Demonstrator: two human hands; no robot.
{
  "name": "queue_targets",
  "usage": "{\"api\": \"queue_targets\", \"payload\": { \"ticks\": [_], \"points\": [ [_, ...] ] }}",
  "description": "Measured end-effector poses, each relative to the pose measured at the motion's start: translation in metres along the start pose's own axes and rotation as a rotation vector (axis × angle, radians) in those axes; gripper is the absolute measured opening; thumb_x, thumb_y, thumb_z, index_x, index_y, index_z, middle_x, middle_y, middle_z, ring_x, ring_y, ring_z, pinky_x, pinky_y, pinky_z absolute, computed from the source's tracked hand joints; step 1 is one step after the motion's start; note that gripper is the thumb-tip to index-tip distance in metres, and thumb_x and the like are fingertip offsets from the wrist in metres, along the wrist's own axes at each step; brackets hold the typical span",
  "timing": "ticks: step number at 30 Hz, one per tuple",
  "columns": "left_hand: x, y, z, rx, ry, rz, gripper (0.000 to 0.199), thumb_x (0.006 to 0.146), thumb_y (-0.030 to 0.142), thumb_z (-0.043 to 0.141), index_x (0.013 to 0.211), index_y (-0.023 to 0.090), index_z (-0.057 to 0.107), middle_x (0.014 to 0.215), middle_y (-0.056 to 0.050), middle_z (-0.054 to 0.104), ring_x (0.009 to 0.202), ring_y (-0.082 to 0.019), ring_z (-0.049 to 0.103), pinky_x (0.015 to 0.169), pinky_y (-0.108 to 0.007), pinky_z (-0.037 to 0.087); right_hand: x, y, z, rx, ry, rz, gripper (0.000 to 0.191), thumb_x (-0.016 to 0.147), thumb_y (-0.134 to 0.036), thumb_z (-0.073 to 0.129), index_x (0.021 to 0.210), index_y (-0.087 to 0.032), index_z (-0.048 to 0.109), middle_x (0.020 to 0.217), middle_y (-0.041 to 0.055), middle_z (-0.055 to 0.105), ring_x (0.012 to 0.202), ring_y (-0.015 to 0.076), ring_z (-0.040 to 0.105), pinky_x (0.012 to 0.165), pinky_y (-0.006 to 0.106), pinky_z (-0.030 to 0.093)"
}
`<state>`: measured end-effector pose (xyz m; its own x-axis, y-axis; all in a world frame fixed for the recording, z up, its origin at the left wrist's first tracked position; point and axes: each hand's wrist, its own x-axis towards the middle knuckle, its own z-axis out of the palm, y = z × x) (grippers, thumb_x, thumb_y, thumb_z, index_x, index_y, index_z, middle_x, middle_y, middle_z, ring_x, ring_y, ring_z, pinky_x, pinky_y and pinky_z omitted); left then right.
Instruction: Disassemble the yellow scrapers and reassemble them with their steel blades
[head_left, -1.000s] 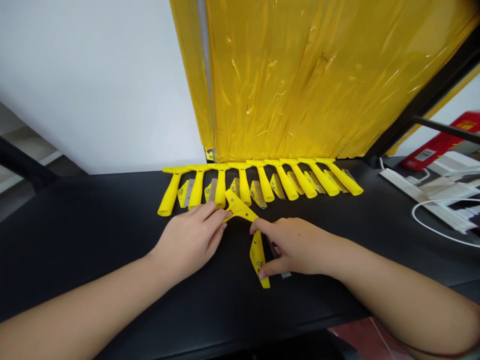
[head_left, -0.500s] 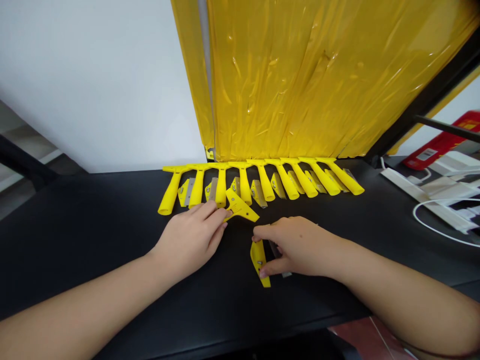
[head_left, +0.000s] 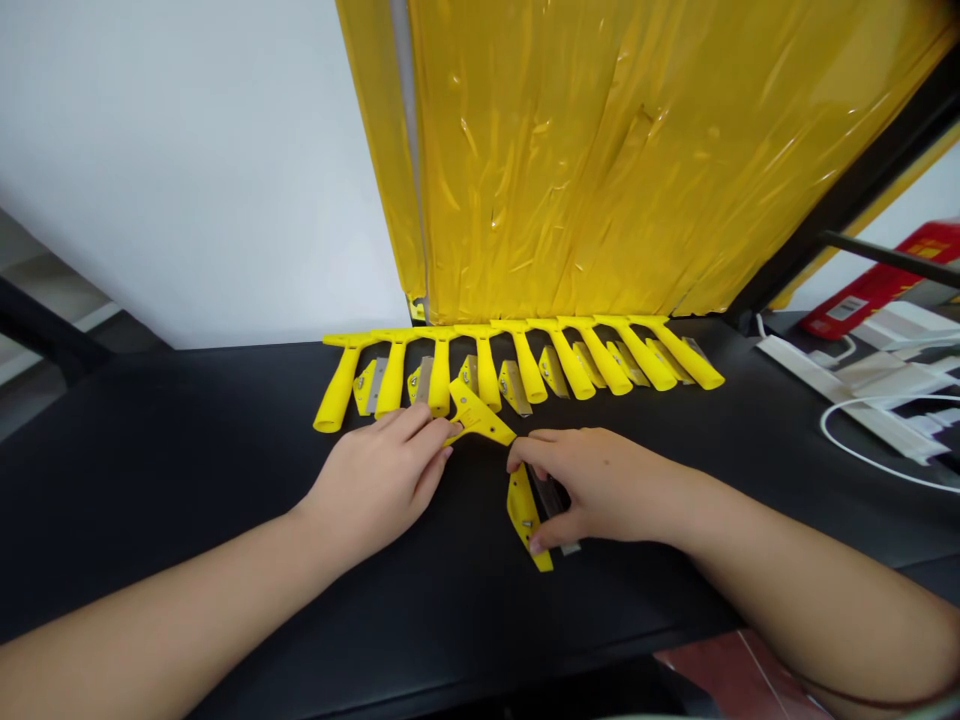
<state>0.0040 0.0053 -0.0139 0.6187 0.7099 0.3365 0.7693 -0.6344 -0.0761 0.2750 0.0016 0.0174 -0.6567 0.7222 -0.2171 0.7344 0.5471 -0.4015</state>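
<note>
Handles (head_left: 531, 375), all yellow, lie in a row at the back of the black tabletop (head_left: 420, 610), with small plates (head_left: 364, 388) and metal blades (head_left: 380, 386) lying loose by them. Those look set out but not joined yet. The left hand (head_left: 382, 465) pinches the front handle (head_left: 480, 415) in its fingers. The right hand (head_left: 600, 485) grips the front plate (head_left: 525, 510) between fingers and thumb, by a metal strip (head_left: 549, 494). Those pieces look unjoined too.
</note>
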Motion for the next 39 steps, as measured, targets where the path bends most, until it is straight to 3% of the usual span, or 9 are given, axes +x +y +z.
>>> {"api": "queue_targets", "payload": {
  "ticks": [11, 20, 28, 32, 35, 39],
  "points": [
    [0.0, -0.001, 0.001, -0.001, 0.006, 0.002, 0.022, 0.104, 0.025, 0.051, 0.115, 0.021, 0.069, 0.098, -0.005, 0.066, 0.089, -0.025, 0.07, 0.072, -0.04, 0.059, -0.001, 0.006, -0.002, 0.061, 0.036, -0.042, 0.059, 0.076, -0.054, 0.086, 0.125, -0.024, 0.069, 0.098, 0.002, 0.069, 0.078, 0.0186, 0.062, 0.066, 0.029, 0.041],
    [-0.001, -0.001, 0.001, 0.012, 0.015, 0.005, 0.021, 0.103, 0.025, 0.051, 0.113, 0.02, 0.069, 0.098, -0.006, 0.067, 0.088, -0.024, 0.069, 0.071, -0.036, 0.057, 0.0, 0.008, 0.002, 0.028, 0.038, -0.089, 0.052, 0.075, -0.047, 0.09, 0.118, -0.024, 0.072, 0.102, 0.0019, 0.07, 0.076, 0.0168, 0.061, 0.063, 0.028, 0.039],
    [-0.001, -0.002, 0.003, 0.014, 0.025, 0.007, 0.02, 0.103, 0.025, 0.052, 0.113, 0.02, 0.069, 0.098, -0.006, 0.067, 0.087, -0.025, 0.069, 0.07, -0.037, 0.057, 0.003, 0.006, 0.008, 0.03, 0.093, -0.11, 0.052, 0.079, -0.044, 0.088, 0.123, -0.022, 0.071, 0.103, 0.0032, 0.07, 0.071, 0.0153, 0.063, 0.064, 0.029, 0.044],
    [-0.003, -0.003, 0.003, 0.019, 0.045, 0.016, 0.021, 0.103, 0.025, 0.052, 0.114, 0.02, 0.069, 0.099, -0.006, 0.067, 0.088, -0.025, 0.07, 0.07, -0.038, 0.059, 0.001, 0.005, 0.001, 0.124, 0.197, -0.148, 0.037, 0.089, -0.043, 0.079, 0.118, -0.022, 0.071, 0.099, 0.003, 0.068, 0.071, 0.0142, 0.062, 0.064, 0.028, 0.047],
    [-0.003, -0.004, 0.002, 0.034, 0.08, 0.024, 0.021, 0.103, 0.026, 0.052, 0.114, 0.02, 0.069, 0.098, -0.006, 0.067, 0.087, -0.025, 0.071, 0.069, -0.038, 0.059, 0.0, 0.009, -0.002, 0.177, 0.381, -0.168, 0.022, 0.093, -0.033, 0.073, 0.112, -0.021, 0.069, 0.097, 0.0032, 0.068, 0.079, 0.0162, 0.065, 0.066, 0.028, 0.05],
    [-0.001, -0.003, 0.001, 0.045, 0.148, 0.095, 0.024, 0.104, 0.024, 0.052, 0.12, 0.018, 0.069, 0.099, -0.007, 0.068, 0.085, -0.024, 0.071, 0.07, -0.039, 0.06, 0.005, 0.017, 0.002, 0.265, 0.603, -0.159, 0.021, 0.092, -0.024, 0.071, 0.111, -0.023, 0.062, 0.107, 0.0053, 0.071, 0.096, 0.0201, 0.069, 0.077, 0.031, 0.055]
  ]
}}
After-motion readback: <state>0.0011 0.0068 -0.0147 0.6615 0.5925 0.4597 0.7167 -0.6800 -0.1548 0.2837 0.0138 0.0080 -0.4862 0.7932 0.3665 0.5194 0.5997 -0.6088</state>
